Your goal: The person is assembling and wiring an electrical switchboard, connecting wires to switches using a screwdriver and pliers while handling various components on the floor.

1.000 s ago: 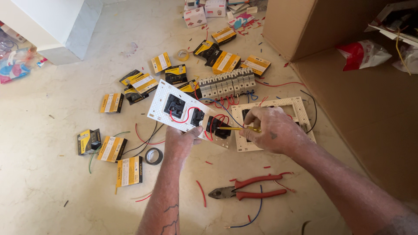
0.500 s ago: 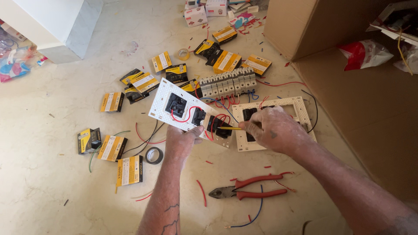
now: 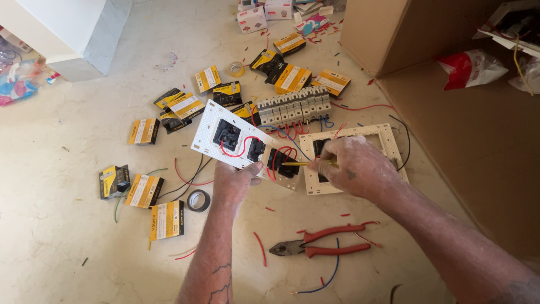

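Note:
My left hand [image 3: 235,181] holds a white switch plate [image 3: 209,130] from below, its back turned up. Black switch modules [image 3: 228,134] sit in it, linked by short red wire loops [image 3: 242,151]. My right hand [image 3: 354,168] grips a thin yellow-handled screwdriver [image 3: 306,164] whose tip meets a black module [image 3: 284,163] at the plate's right end. Under my right hand a second white frame plate [image 3: 388,141] lies flat on the floor.
A row of grey circuit breakers [image 3: 292,107] lies behind the plate. Red-handled pliers [image 3: 326,241] lie near my right forearm. Several yellow-black small boxes [image 3: 145,190] and a black tape roll [image 3: 198,200] are scattered left. A cardboard box [image 3: 484,129] stands on the right.
My right hand with the screwdriver has shifted slightly at the module. The plate and my left hand stay almost still.

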